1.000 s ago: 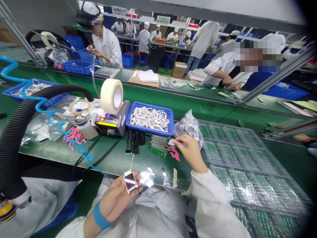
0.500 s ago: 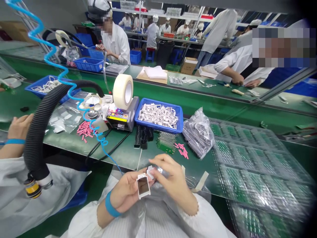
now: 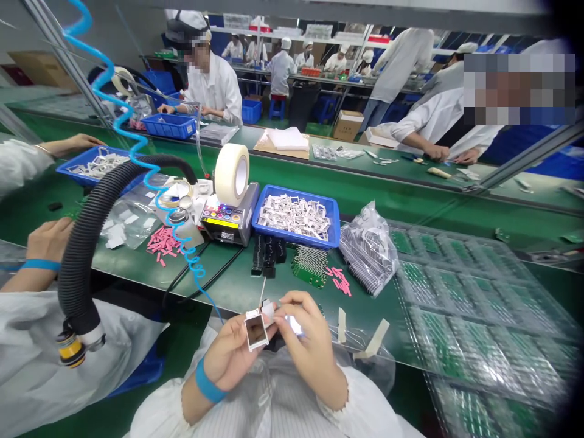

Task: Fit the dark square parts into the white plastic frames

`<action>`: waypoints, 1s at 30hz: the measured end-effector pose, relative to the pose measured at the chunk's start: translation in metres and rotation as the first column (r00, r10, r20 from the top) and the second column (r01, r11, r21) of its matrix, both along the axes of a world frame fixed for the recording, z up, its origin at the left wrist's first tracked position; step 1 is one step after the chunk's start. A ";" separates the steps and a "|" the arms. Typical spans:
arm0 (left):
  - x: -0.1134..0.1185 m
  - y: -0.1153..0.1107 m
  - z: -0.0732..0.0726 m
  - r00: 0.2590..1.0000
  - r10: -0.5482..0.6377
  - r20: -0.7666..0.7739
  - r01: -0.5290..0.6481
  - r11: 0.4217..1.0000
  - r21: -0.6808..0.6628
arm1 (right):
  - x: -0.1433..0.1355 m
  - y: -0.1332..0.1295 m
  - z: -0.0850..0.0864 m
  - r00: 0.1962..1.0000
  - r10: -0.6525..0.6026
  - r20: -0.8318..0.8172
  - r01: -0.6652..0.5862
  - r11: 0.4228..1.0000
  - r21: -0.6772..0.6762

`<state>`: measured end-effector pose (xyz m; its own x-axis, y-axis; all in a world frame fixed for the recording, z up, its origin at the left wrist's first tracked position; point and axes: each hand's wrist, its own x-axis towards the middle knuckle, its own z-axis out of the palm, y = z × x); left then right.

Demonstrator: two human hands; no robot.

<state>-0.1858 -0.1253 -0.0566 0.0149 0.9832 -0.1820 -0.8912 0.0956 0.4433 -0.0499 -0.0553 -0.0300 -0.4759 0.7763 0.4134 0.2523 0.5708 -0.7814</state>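
Note:
My left hand (image 3: 228,356), with a blue wrist band, is closed around a small display module in a white frame (image 3: 257,333). Its dark, glossy face is turned up toward me. At the frame's upper edge a small white tab (image 3: 267,309) sticks out, with something dark behind it. My right hand (image 3: 310,340) pinches at the side of this tab with thumb and fingertips. A bright, shiny patch (image 3: 294,325) shows between the right thumb and fingers; what it is I cannot make out.
Ahead stand a blue bin (image 3: 337,228) of white frames, a tape dispenser (image 3: 225,222) and pink strips (image 3: 338,281). Circuit boards (image 3: 310,267) and a bag of parts (image 3: 369,249) lie nearby. Trays of boards (image 3: 474,304) fill the right. A black hose (image 3: 77,261) and a co-worker's hand (image 3: 48,243) are left.
My hands and the framed display have shifted slightly up and left, and the white tab shows more clearly. Another person's arm now reaches to the far-left bin. The view has turned a little.

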 end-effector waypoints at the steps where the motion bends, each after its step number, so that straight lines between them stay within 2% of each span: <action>1: -0.003 -0.001 -0.002 1.000 0.007 0.005 -0.007 1.000 -0.003 | 0.004 0.000 0.000 1.000 0.002 -0.009 -0.003 1.000 -0.025; 3: -0.010 -0.002 -0.006 1.000 0.020 0.015 -0.020 1.000 -0.015 | 0.011 0.003 -0.006 1.000 -0.001 -0.010 0.000 0.994 -0.107; 5: -0.017 -0.002 -0.007 0.999 0.020 0.036 -0.020 1.000 -0.020 | 0.017 0.010 -0.020 0.996 0.014 0.083 0.002 0.983 -0.186; 9: -0.022 -0.003 -0.003 0.993 -0.056 0.105 0.053 0.998 0.031 | 0.019 0.025 -0.049 0.952 0.035 0.305 0.023 0.983 -0.185; 11: -0.020 -0.004 0.001 0.986 -0.111 0.128 0.104 0.993 0.064 | 0.017 0.028 -0.050 0.961 0.053 0.272 0.004 0.979 -0.205; 12: -0.018 -0.004 0.003 0.981 -0.138 0.137 0.128 0.989 0.075 | 0.015 0.028 -0.045 0.973 0.105 0.206 -0.048 0.963 -0.265; 13: -0.016 -0.005 0.004 0.976 -0.161 0.147 0.150 0.985 0.081 | 0.013 0.028 -0.039 0.978 0.180 0.107 -0.133 0.928 -0.347; 14: -0.014 -0.005 0.004 0.971 -0.182 0.158 0.171 0.982 0.085 | 0.011 0.027 -0.031 0.964 0.266 -0.014 -0.246 0.867 -0.433; 16: -0.011 -0.005 0.005 0.959 -0.217 0.184 0.204 0.975 0.085 | 0.005 0.025 -0.016 0.880 0.404 -0.250 -0.472 0.686 -0.554; 18: -0.009 -0.005 0.005 0.950 -0.235 0.204 0.223 0.971 0.080 | -0.002 0.023 -0.007 0.804 0.455 -0.382 -0.591 0.547 -0.593; 20: -0.009 -0.005 0.006 0.949 -0.238 0.205 0.228 0.971 0.070 | -0.008 0.022 -0.004 0.775 0.416 -0.475 -0.631 0.482 -0.607; 21: -0.009 -0.005 0.006 0.952 -0.233 0.197 0.224 0.972 0.067 | -0.009 0.022 -0.004 0.779 0.367 -0.509 -0.627 0.473 -0.619; 22: -0.009 -0.006 0.006 0.957 -0.226 0.184 0.217 0.974 0.065 | -0.010 0.022 -0.004 0.790 0.312 -0.528 -0.610 0.481 -0.630; 23: -0.008 -0.005 0.006 0.963 -0.210 0.169 0.203 0.977 0.059 | -0.009 0.022 -0.003 0.812 0.255 -0.525 -0.574 0.512 -0.639; 24: -0.007 -0.005 0.006 0.971 -0.188 0.151 0.183 0.982 0.050 | -0.008 0.022 -0.001 0.844 0.209 -0.495 -0.516 0.571 -0.639; 26: -0.005 -0.004 0.004 0.986 -0.128 0.104 0.127 0.992 0.014 | -0.004 0.022 0.005 0.918 0.164 -0.361 -0.352 0.755 -0.553; 28: -0.003 -0.002 0.002 0.997 -0.052 0.050 0.053 0.998 -0.031 | 0.000 0.020 0.014 0.969 0.166 -0.183 -0.218 0.923 -0.317; 29: -0.001 0.000 0.002 1.000 -0.015 0.020 0.016 0.999 -0.052 | 0.001 0.018 0.017 0.981 0.170 -0.097 -0.185 0.967 -0.173; 30: 0.000 0.001 0.001 1.000 0.017 -0.008 -0.018 0.997 -0.072 | 0.001 0.016 0.020 0.986 0.167 -0.024 -0.168 0.985 -0.031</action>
<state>-0.1856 -0.1247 -0.0554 -0.0040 0.9677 -0.2520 -0.8897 0.1115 0.4426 -0.0492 -0.0392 -0.0098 -0.5916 0.6996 0.4008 0.1382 0.5778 -0.8044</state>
